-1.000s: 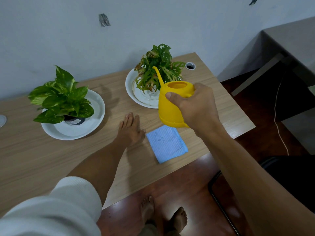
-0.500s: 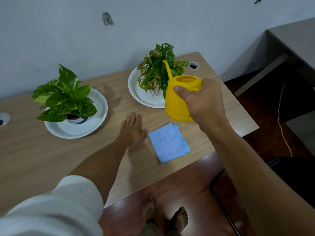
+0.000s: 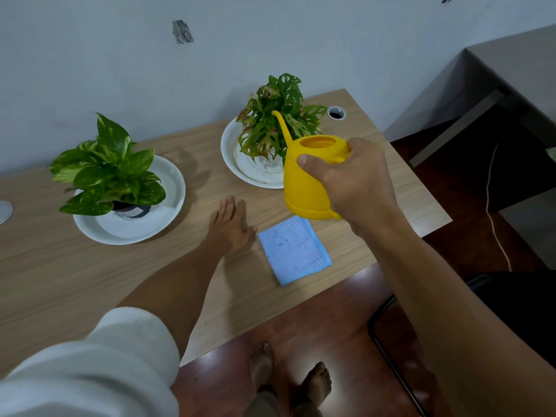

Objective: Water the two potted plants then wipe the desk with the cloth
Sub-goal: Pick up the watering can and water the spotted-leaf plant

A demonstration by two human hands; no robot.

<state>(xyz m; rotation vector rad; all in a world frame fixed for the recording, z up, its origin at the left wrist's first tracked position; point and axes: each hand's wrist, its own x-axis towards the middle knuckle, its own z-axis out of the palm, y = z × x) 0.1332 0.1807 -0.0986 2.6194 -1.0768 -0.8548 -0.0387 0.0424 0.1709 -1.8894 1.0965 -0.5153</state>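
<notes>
My right hand (image 3: pixel 356 182) grips a yellow watering can (image 3: pixel 304 179) by its handle, held above the desk. Its thin spout points up and left into the leaves of the right potted plant (image 3: pixel 278 118), which stands on a white plate (image 3: pixel 230 158). The left potted plant (image 3: pixel 108 173), with broad green leaves, sits on another white plate (image 3: pixel 162 212). My left hand (image 3: pixel 230 225) lies flat on the wooden desk (image 3: pixel 60 272), fingers apart. A folded light-blue cloth (image 3: pixel 293 251) rests just right of it, near the desk's front edge.
A grey wall runs behind the desk. A cable hole (image 3: pixel 336 112) is at the back right corner, another grommet (image 3: pixel 4 210) at the far left. A second desk (image 3: pixel 511 64) stands to the right, with a cable (image 3: pixel 493 212) and a dark chair (image 3: pixel 511 311) on the floor side.
My right hand has shifted the watering can slightly right and back, keeping the spout at the right plant. My left hand has stayed flat on the desk.
</notes>
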